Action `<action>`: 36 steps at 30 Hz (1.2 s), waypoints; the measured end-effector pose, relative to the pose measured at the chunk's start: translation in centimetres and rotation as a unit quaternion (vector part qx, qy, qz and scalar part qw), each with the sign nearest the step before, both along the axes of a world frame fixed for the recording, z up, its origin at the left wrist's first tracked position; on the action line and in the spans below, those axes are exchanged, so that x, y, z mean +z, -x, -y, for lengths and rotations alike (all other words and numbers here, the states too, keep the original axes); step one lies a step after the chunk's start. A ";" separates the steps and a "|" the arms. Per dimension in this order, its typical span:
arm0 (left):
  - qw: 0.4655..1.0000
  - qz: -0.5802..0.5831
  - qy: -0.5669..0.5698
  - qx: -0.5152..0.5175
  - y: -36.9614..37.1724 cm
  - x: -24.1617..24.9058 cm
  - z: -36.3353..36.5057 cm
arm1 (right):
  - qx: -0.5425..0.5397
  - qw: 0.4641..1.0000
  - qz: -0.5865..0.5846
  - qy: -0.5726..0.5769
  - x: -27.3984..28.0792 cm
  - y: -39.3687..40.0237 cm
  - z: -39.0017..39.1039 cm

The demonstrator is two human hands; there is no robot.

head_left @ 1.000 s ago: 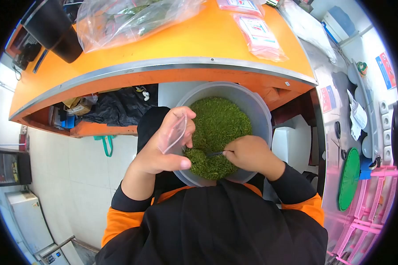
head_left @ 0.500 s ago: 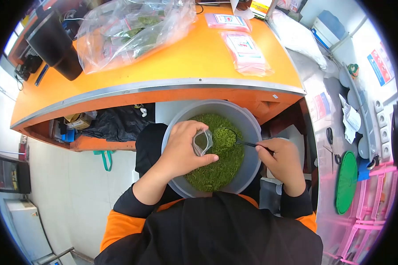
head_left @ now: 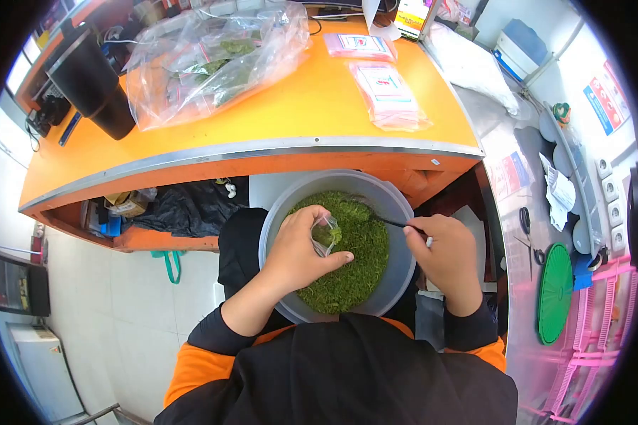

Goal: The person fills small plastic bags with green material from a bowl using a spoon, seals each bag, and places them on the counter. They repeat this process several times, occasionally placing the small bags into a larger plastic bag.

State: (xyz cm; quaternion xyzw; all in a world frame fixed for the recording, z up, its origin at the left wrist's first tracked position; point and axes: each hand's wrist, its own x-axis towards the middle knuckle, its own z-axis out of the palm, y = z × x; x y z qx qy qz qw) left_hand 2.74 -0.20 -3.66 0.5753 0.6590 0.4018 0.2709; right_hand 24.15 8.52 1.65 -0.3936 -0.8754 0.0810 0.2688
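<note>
My left hand (head_left: 295, 253) curls around a small clear plastic bag (head_left: 325, 248), holding its mouth wide. Bits of green show inside the bag's opening. In my right hand (head_left: 445, 256) is the dark handle of a spoon (head_left: 398, 224); its bowl end reaches the finely shredded green leaves (head_left: 347, 280) and is hard to make out there. Both hands are over a large translucent tub (head_left: 400, 273) between my legs, which holds the shredded leaves.
An orange table (head_left: 276, 117) spans the front, bearing a large clear bag (head_left: 156, 85) of filled packets, a black tumbler (head_left: 96, 85) and stacks of printed plastic bags (head_left: 386, 95). Scissors (head_left: 525, 223) and a green lid (head_left: 555, 294) lie on the metal counter at right.
The spoon's heaped bowl, plain to see beside the bag before, has dropped into the leaves at the tub's far side. More green shows in the bag's mouth. The view has shifted slightly.
</note>
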 end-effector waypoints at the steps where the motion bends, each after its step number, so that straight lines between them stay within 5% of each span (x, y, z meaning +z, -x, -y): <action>1: 1.000 -0.018 -0.014 0.006 -0.2 0.0 0.0 | 0.011 1.000 -0.001 -0.022 -0.3 0.6 0.1; 5: 0.993 -0.079 -0.074 0.046 -1.3 -0.2 -0.2 | 0.174 0.981 -0.085 -0.010 -0.9 3.8 2.5; 8: 0.981 -0.152 -0.111 0.053 -1.5 -1.8 -0.1 | 0.191 0.981 -0.032 0.018 -2.6 5.0 3.4; 11: 0.983 -0.092 -0.153 0.032 -1.4 -0.3 0.4 | 0.143 0.984 -0.102 -0.004 -1.7 4.6 2.3; 15: 0.993 0.016 -0.099 -0.064 0.8 1.4 -0.7 | 0.183 0.981 0.012 0.056 -4.2 4.2 1.9; 21: 0.981 -0.009 -0.004 -0.196 2.6 2.9 -1.5 | 0.163 0.954 -0.188 0.165 -3.2 4.2 2.3; 27: 0.976 -0.078 -0.108 -0.173 2.1 3.0 -0.9 | 0.187 0.922 -0.290 0.176 -4.5 3.2 1.5; 33: 0.966 -0.065 -0.096 -0.230 1.7 2.8 -1.1 | 0.261 0.938 -0.099 0.203 -1.8 4.7 1.3; 36: 0.964 -0.089 -0.129 -0.215 1.7 3.6 -1.4 | 0.235 0.943 -0.156 0.176 -0.7 4.9 0.8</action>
